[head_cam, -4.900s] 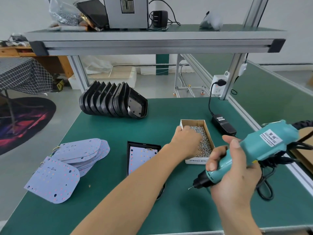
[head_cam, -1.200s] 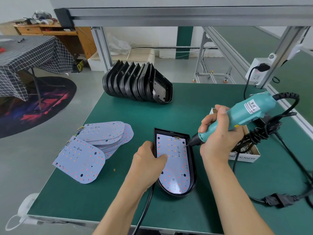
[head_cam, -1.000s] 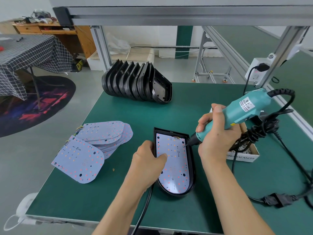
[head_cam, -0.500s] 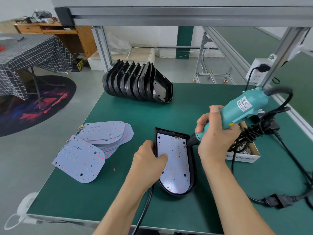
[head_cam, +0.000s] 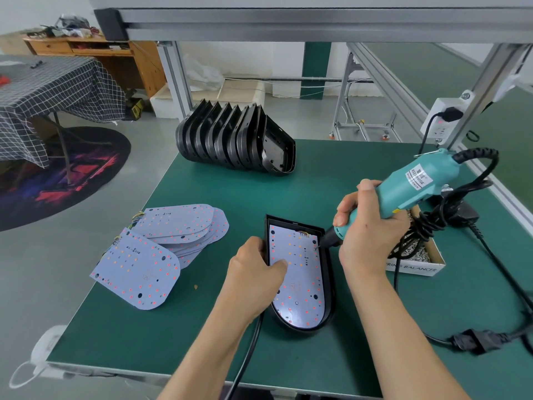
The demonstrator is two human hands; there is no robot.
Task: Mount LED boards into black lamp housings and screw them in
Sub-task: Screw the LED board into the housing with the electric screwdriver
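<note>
A single head-worn wide-angle view looks forward and steeply down from above the near edge of the green bench (head_cam: 302, 197), close over both forearms, with the floor to the left and the frame's crossbeam (head_cam: 288, 21) overhead.

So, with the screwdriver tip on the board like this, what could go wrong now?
1. The electric screwdriver meets the LED board at a slant near its right edge; the bit may slip and scratch the LEDs.
2. The left hand only holds the black housing by one side, so it may turn.
3. The screwdriver's cable hangs over the screw box and might drag it.
</note>
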